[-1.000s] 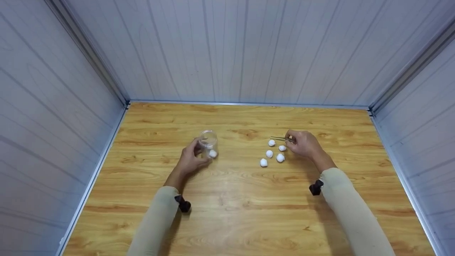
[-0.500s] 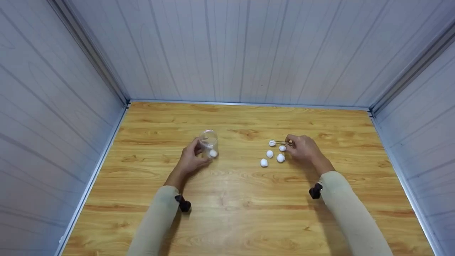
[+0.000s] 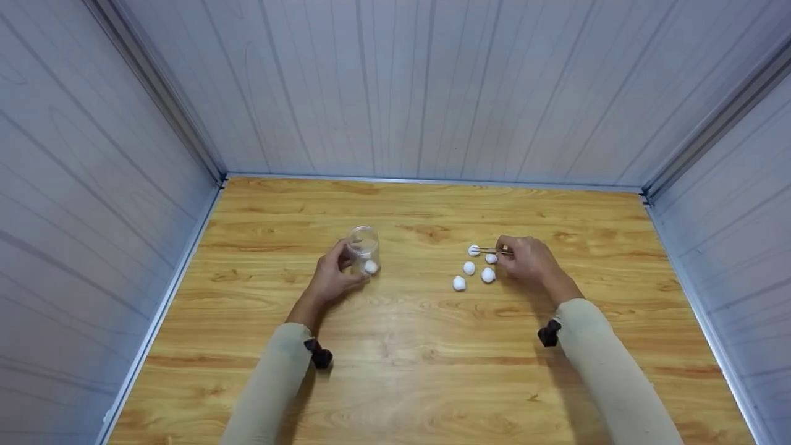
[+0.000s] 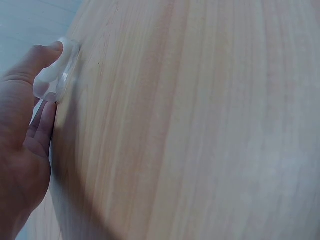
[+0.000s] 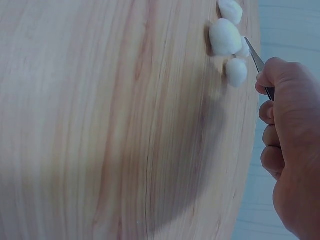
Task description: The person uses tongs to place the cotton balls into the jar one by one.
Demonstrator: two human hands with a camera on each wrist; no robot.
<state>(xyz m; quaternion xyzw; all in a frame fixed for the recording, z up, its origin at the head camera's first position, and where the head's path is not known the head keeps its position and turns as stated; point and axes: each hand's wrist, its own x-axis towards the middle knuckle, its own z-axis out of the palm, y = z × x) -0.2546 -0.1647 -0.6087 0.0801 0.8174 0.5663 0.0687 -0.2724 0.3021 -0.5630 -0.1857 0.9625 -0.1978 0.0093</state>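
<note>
A clear plastic cup (image 3: 363, 247) stands on the wooden table (image 3: 408, 346), with one white cotton ball (image 3: 371, 267) inside at its bottom. My left hand (image 3: 330, 278) grips the cup from its near left side; the left wrist view shows the cup (image 4: 56, 75) between thumb and fingers. My right hand (image 3: 525, 258) pinches metal tweezers (image 3: 491, 250), whose tips reach the farthest cotton ball (image 3: 473, 250). Several more cotton balls (image 3: 471, 268) lie loose just left of that hand. In the right wrist view the tweezers (image 5: 256, 57) point at the cotton balls (image 5: 226, 37).
Grey panelled walls (image 3: 395, 86) close in the table at the back and on both sides. Bare wood stretches between my forearms and toward the near edge. Small black wrist cameras (image 3: 320, 356) sit on both sleeves.
My right hand has dropped slightly and brought the tweezers' tips down onto the farthest cotton ball. The left hand and the cup have stayed put.
</note>
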